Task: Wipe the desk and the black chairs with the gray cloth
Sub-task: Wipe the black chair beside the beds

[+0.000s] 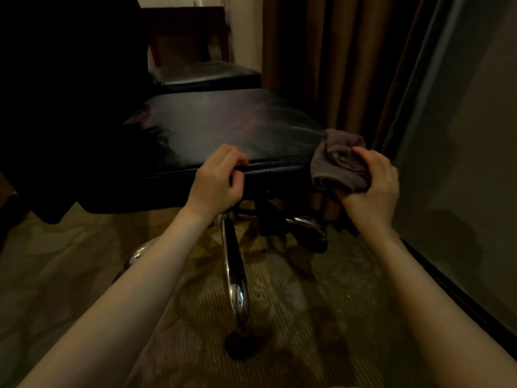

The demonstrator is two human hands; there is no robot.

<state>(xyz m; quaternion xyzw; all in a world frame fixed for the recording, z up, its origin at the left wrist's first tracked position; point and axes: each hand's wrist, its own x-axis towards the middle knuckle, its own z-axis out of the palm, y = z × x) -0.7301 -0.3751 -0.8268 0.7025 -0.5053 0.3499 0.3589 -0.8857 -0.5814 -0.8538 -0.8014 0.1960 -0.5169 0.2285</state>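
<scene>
Dim carpeted corner (pixel 293 303), brown curtain (pixel 321 65) behind, swivel chair (pixel 223 127) in front with a second chair (pixel 201 74) beyond it. Left hand (pixel 218 177) pinched on the seat's front edge, fingers curled over the seam; right hand (pixel 372 186) closed around the bunched cloth (pixel 335 161) at the seat's right front corner. Likely trouble: seat swivelling or rolling under the wiping push if the left grip slackens, loose cloth folds slipping off the corner, dim light hiding missed patches.

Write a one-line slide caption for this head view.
Left hand grips the black chair seat edge; right hand presses gray cloth on its corner.
</scene>
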